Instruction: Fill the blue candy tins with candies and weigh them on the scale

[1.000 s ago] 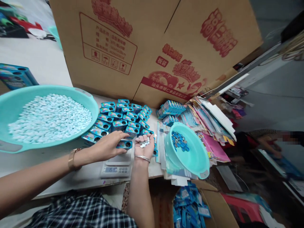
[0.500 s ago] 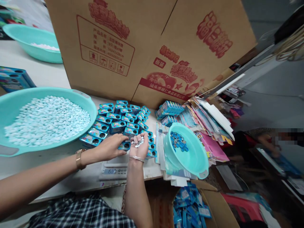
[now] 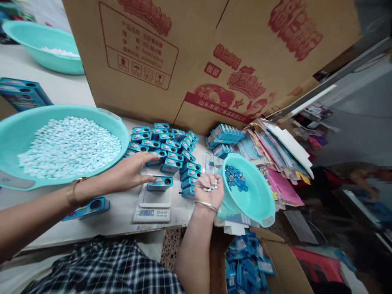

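Cardboard carton (image 3: 196, 61) behind table: red print, boxed spec table, handling icons, red band "汕头市福仁食品有限公司", tag "板装". Big teal basin (image 3: 18, 130) at left, full of pale blue-white tablets (image 3: 69, 147). Small teal basin (image 3: 260, 200) at right holds blue caps. Scale (image 3: 153, 204), display blurred. Blue tin (image 3: 159, 183) sits on scale pan; label unreadable. Left hand (image 3: 128, 173) spread, fingertips touching tin. Right hand (image 3: 210, 190) cupped, palm up, loosely curled round few tablets beside small basin.

A small packing workshop, probably for candy: a basin (image 3: 18, 134) of pale tablets, rows of blue tins (image 3: 167, 147), a digital scale (image 3: 153, 204) and printed cartons (image 3: 214, 49) crowd the worktable (image 3: 119, 220).
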The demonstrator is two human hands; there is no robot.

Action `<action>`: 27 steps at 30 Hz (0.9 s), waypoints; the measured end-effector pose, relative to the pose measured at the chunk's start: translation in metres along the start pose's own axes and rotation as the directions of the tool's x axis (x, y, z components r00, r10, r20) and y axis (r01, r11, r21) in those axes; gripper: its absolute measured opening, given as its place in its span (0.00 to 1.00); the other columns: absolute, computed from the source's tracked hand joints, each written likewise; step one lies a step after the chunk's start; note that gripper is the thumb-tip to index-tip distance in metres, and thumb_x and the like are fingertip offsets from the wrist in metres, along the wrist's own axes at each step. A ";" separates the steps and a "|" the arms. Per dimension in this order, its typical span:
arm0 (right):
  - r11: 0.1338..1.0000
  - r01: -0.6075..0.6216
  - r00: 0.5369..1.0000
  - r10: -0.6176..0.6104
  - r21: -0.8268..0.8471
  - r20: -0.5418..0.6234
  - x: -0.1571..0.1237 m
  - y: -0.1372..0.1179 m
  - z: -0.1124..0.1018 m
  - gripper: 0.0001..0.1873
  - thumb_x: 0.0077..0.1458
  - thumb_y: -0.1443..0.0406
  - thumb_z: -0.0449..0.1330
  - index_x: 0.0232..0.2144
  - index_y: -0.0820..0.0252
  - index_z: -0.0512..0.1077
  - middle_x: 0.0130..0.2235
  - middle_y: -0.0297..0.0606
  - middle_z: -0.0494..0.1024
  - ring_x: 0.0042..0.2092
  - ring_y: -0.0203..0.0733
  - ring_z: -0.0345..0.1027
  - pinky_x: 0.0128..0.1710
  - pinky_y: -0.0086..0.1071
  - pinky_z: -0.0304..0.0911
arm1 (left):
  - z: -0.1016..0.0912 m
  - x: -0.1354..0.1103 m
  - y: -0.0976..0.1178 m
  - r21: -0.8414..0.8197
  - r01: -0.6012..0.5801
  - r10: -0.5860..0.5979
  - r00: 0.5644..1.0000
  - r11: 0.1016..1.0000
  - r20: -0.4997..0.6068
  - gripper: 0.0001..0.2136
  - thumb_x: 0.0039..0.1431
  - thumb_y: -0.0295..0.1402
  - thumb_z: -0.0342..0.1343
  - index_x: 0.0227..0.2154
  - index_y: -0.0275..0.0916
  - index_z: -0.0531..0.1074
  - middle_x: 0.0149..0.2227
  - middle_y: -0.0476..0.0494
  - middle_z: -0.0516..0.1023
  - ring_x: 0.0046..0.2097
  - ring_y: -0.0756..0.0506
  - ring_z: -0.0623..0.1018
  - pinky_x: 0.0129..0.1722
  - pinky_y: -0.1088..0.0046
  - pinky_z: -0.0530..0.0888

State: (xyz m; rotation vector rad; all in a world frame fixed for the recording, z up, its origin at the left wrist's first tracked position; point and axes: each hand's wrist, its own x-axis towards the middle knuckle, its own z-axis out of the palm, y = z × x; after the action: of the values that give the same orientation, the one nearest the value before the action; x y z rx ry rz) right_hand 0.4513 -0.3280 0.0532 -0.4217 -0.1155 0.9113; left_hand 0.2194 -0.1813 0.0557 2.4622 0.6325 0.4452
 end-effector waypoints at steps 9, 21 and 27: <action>0.998 0.051 0.996 -0.053 -0.022 -0.065 -0.008 -0.003 -0.008 0.12 0.54 0.67 0.58 0.23 0.58 0.59 0.19 0.21 0.56 0.19 0.27 0.49 0.21 0.21 0.53 | 0.011 0.002 0.007 0.005 -0.006 0.006 0.999 1.000 0.036 0.28 0.58 0.48 0.57 0.58 0.42 0.63 0.57 0.39 0.71 0.58 0.37 0.70 0.57 0.59 0.68; 0.996 0.013 1.000 -0.015 -0.086 -0.016 -0.006 0.003 -0.023 0.10 0.53 0.67 0.59 0.23 0.58 0.61 0.19 0.22 0.57 0.20 0.28 0.50 0.21 0.23 0.54 | 0.010 -0.037 0.016 0.308 -0.157 0.099 0.976 0.938 0.195 0.14 0.46 0.21 0.54 0.37 0.42 0.71 0.36 0.45 0.75 0.45 0.39 0.72 0.62 0.45 0.49; 0.996 -0.017 1.000 0.017 -0.085 -0.001 -0.005 0.009 -0.028 0.11 0.52 0.67 0.60 0.23 0.58 0.60 0.19 0.22 0.58 0.20 0.28 0.51 0.20 0.22 0.54 | 0.010 -0.064 -0.010 0.498 -0.090 0.017 0.989 0.862 0.149 0.12 0.49 0.19 0.49 0.33 0.41 0.71 0.34 0.44 0.75 0.44 0.39 0.72 0.63 0.43 0.48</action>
State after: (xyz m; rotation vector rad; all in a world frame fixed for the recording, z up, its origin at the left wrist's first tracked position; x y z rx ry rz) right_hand 0.4488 -0.3356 0.0244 -0.5026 -0.1511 0.9256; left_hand 0.1671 -0.2118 0.0304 2.9822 0.6895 0.1276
